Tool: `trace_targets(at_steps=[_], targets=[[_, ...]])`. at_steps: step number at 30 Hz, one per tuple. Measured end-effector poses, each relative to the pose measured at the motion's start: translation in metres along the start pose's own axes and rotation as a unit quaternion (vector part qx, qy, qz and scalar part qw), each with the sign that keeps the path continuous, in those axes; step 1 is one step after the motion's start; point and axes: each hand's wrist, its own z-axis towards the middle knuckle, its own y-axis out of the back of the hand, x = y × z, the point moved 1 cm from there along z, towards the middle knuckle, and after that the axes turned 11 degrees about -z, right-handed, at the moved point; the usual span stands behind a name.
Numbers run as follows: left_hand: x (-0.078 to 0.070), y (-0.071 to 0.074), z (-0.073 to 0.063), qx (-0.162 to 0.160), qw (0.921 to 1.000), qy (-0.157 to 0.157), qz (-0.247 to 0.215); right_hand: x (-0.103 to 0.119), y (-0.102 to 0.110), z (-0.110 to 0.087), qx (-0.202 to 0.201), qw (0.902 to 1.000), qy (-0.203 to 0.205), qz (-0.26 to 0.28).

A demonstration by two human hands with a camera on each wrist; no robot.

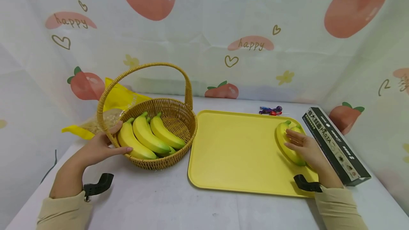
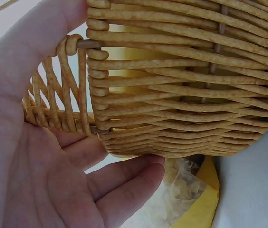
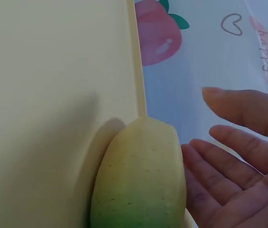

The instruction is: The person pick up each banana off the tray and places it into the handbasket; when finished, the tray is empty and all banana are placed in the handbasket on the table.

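A wicker basket (image 1: 156,165) with a tall handle holds several bananas (image 1: 147,134). My left hand (image 1: 97,148) grips it at the left, where the handle meets the rim; the thumb lies over the rim and the other fingers are on the outside. In the left wrist view those fingers reach behind the woven wall (image 2: 186,102). On the right end of a yellow tray (image 1: 236,152) lies a banana (image 1: 283,140), with another partly hidden behind it. My right hand (image 1: 308,150) is beside them, fingers loosely extended, fingertips close against the banana (image 3: 141,175) in the right wrist view.
A black pasta box (image 1: 335,144) stands along the tray's right side. Small wrapped candies (image 1: 271,110) lie behind the tray. Behind the basket is a yellow and clear bag (image 1: 119,97) of pasta. A printed cloth (image 1: 204,45) hangs at the back.
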Motion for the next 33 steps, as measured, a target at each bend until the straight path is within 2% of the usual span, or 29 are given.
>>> trace_targets(at_steps=[6,15,21,24,29,33], targets=[[0.000,0.000,-0.001,-0.001,1.0000,0.003,-0.002,-0.001,-0.003,0.002,-0.016,0.9994,0.010,-0.031],[0.000,-0.001,-0.002,-0.002,1.0000,0.002,-0.005,-0.005,-0.011,0.003,-0.021,0.9982,0.054,0.014],[0.000,-0.001,-0.002,-0.003,1.0000,0.001,-0.002,-0.003,-0.013,0.003,0.018,0.9987,0.030,0.036],[0.000,-0.001,-0.002,-0.003,1.0000,0.001,-0.004,-0.003,-0.014,0.003,0.039,0.9989,0.019,0.018],[-0.001,0.000,-0.002,-0.004,1.0000,0.003,-0.005,-0.002,-0.018,0.003,0.082,0.9963,0.028,-0.003],[-0.001,0.000,-0.002,-0.001,1.0000,-0.001,-0.005,-0.001,-0.021,0.002,0.097,0.9944,0.038,-0.020]])
